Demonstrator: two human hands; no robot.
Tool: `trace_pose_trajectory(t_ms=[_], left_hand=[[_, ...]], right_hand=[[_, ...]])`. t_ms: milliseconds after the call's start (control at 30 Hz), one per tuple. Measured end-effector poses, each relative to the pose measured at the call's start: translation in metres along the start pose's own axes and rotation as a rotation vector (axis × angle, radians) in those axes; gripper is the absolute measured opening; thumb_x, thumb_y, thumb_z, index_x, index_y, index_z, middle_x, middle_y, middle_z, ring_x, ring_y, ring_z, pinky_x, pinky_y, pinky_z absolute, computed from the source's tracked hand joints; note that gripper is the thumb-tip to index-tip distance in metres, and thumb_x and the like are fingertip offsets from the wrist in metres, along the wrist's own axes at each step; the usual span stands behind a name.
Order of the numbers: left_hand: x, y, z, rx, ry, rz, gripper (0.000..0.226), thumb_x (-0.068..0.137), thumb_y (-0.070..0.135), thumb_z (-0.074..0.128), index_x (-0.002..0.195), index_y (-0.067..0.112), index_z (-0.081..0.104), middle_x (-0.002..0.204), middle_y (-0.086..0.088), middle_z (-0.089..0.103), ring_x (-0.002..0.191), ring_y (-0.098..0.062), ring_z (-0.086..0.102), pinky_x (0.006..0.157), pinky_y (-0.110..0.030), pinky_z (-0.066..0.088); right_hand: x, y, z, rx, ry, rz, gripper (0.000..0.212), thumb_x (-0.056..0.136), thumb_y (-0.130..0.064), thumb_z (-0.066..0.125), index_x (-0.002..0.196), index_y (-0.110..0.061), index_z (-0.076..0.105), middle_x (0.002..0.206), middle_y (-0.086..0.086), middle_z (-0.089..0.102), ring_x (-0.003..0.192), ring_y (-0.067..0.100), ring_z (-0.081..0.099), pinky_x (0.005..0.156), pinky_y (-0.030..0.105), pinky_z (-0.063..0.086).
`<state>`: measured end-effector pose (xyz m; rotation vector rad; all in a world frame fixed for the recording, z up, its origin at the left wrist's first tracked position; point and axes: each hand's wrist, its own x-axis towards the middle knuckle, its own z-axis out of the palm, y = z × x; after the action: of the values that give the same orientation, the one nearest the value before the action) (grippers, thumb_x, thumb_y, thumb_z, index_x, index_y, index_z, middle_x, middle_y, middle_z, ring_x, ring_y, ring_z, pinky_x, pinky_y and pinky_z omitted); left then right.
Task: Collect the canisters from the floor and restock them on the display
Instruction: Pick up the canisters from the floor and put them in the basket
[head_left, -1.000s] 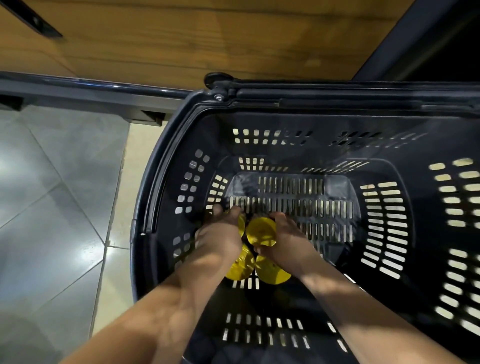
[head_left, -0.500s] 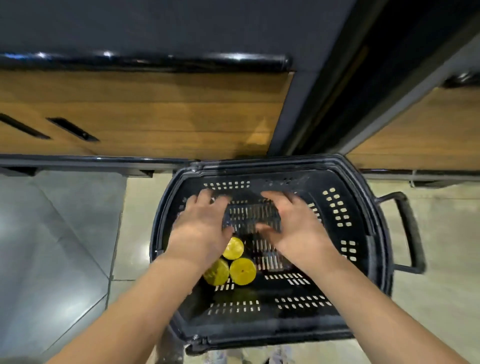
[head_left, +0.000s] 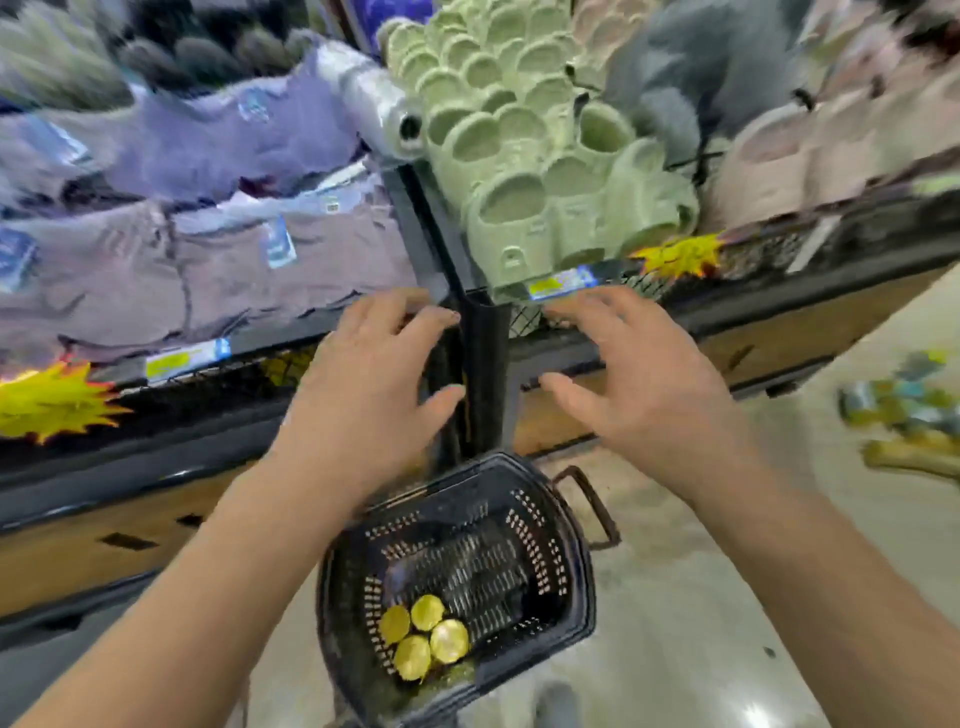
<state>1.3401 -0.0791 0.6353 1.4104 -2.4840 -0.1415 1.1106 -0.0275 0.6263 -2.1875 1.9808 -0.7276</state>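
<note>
In the lower middle of the frame a black perforated plastic shopping basket (head_left: 563, 551) sits on the pale glossy floor (head_left: 675, 623). Its brown loop handle (head_left: 589, 506) sticks out at the upper right of the rim. Four yellow-topped round canisters (head_left: 423, 636) stand in a tight cluster at the basket's lower-left corner, touching one another and seen from above so that only their lids show. Two bare forearms reach up from the bottom corners of the frame, and both hands hover well above the basket in the middle of the picture, holding nothing. The left hand (head_left: 374, 395) shows its back, its grip spread wide with straight fingers and the thumb pointing right. The right hand (head_left: 649, 395) mirrors it, its grip likewise spread and its thumb pointing left. Between them rises the black upright post (head_left: 485, 364) of the black-framed display shelving (head_left: 753, 306). To the upper left of the post, folded purple and grey garments (head_left: 208, 244) lie in stacks. To the upper right, pale green foam clogs (head_left: 519, 171) are piled. Yellow starburst tags (head_left: 52, 400) and blue-and-yellow price labels (head_left: 182, 358) line the shelf edges. At the right edge a blurred heap of blue-green items (head_left: 904, 400) lies on the floor, too smeared to identify.
</note>
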Motion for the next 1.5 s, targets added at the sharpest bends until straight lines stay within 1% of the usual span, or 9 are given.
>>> trace_pose_trajectory(t_ms=[167,433,567,733,867,933,1100,1300,1500], left_hand=[[0.031,0.091,-0.069,-0.067,0.078,0.195,0.063,0.082,0.040,0.078,0.138,0.022,0.055,0.144,-0.008,0.049,0.133,-0.033,0.044,0.109,-0.047,0.039],[0.080,0.265,-0.084,-0.206,0.109,0.516,0.058,0.086,0.048,0.072,0.138,0.030,0.054,0.148,0.001,0.046,0.138,-0.025,0.040,0.111,-0.046,0.039],[0.098,0.348,-0.065,-0.269,0.088,0.680,0.058,0.087,0.049,0.071,0.139,0.032,0.053,0.147,0.005,0.045,0.140,-0.020,0.037,0.114,-0.043,0.036],[0.120,0.439,-0.038,-0.315,0.000,0.853,0.061,0.088,0.049,0.071,0.143,0.033,0.051,0.151,0.008,0.041,0.142,-0.017,0.033,0.116,-0.038,0.033],[0.149,0.508,-0.006,-0.306,-0.070,0.975,0.063,0.088,0.051,0.069,0.145,0.033,0.048,0.153,0.007,0.039,0.144,-0.018,0.029,0.119,-0.038,0.030],[0.164,0.541,0.012,-0.314,-0.098,1.028,0.063,0.087,0.051,0.070,0.144,0.033,0.049,0.152,0.005,0.040,0.143,-0.019,0.030,0.117,-0.041,0.032],[0.218,0.613,0.058,-0.327,-0.152,1.118,0.062,0.089,0.050,0.068,0.145,0.035,0.047,0.154,0.007,0.037,0.143,-0.015,0.027,0.116,-0.033,0.028],[0.309,0.695,0.106,-0.320,-0.223,1.185,0.062,0.090,0.055,0.064,0.145,0.037,0.044,0.155,0.010,0.035,0.144,-0.015,0.026,0.116,-0.039,0.034],[0.369,0.773,0.148,-0.318,-0.286,1.249,0.061,0.089,0.053,0.066,0.144,0.037,0.045,0.154,0.010,0.036,0.142,-0.014,0.026,0.113,-0.031,0.030]], right_hand=[[-0.029,0.010,-0.137,-0.098,0.108,0.096,0.057,0.087,-0.039,0.071,0.140,-0.025,0.054,0.135,-0.003,0.054,0.126,0.020,0.050,0.103,0.042,0.045],[-0.143,0.076,-0.269,-0.205,0.295,0.350,0.057,0.093,-0.047,0.064,0.146,-0.035,0.046,0.142,-0.012,0.045,0.128,0.011,0.046,0.099,0.030,0.044],[-0.196,0.120,-0.303,-0.242,0.399,0.486,0.053,0.092,-0.046,0.065,0.142,-0.034,0.050,0.137,-0.012,0.049,0.125,0.012,0.049,0.095,0.030,0.046],[-0.245,0.169,-0.334,-0.301,0.425,0.672,0.051,0.092,-0.046,0.067,0.140,-0.036,0.051,0.137,-0.017,0.049,0.124,0.008,0.048,0.085,0.023,0.037],[-0.278,0.215,-0.352,-0.303,0.444,0.780,0.052,0.090,-0.047,0.069,0.138,-0.034,0.052,0.134,-0.013,0.051,0.121,0.012,0.053,0.096,0.032,0.048],[-0.289,0.238,-0.361,-0.326,0.442,0.835,0.052,0.091,-0.049,0.068,0.138,-0.035,0.052,0.134,-0.014,0.051,0.120,0.011,0.054,0.096,0.036,0.050],[-0.293,0.313,-0.381,-0.392,0.430,0.919,0.052,0.091,-0.050,0.067,0.139,-0.034,0.052,0.137,-0.014,0.051,0.124,0.010,0.051,0.096,0.028,0.046],[-0.266,0.416,-0.407,-0.415,0.408,1.010,0.051,0.091,-0.047,0.068,0.138,-0.031,0.054,0.137,-0.011,0.053,0.123,0.013,0.054,0.096,0.029,0.046],[-0.257,0.500,-0.427,-0.427,0.387,1.101,0.049,0.092,-0.045,0.068,0.137,-0.030,0.055,0.134,-0.007,0.056,0.119,0.017,0.056,0.093,0.033,0.048]])
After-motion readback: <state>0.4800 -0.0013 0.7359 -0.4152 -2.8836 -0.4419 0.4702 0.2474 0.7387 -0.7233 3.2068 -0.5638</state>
